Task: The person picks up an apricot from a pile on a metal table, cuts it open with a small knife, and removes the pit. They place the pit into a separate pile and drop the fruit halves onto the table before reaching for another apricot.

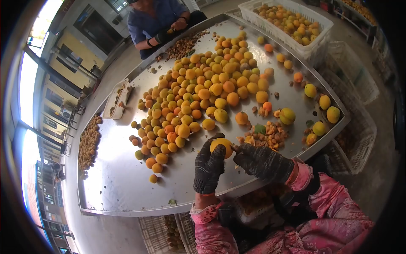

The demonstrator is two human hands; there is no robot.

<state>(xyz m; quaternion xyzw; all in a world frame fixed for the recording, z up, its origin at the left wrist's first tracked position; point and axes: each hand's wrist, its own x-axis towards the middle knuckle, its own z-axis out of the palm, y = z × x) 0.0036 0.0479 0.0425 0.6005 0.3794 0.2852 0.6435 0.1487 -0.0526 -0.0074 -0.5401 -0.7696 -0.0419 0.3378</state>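
Note:
My left hand (209,165), in a dark knit glove, is closed around a yellow-orange apricot (222,147) above the table's near side. My right hand (264,163), gloved the same way, is closed at the fruit's right side. From its fingertips a short, thin dark tool (234,148) reaches to the apricot; the rest of it is hidden in the glove. Just beyond my right hand lies a heap of pits and torn fruit bits (270,137) with a green leaf. A large pile of apricots (190,97) covers the middle of the metal table (122,182).
A co-worker (154,21) stands at the far edge beside a pile of pits (182,46). A white tray (118,99) and more pits (89,142) lie at left. A crate of apricots (317,46) stands back right. Crates (160,233) sit under the raised near rim.

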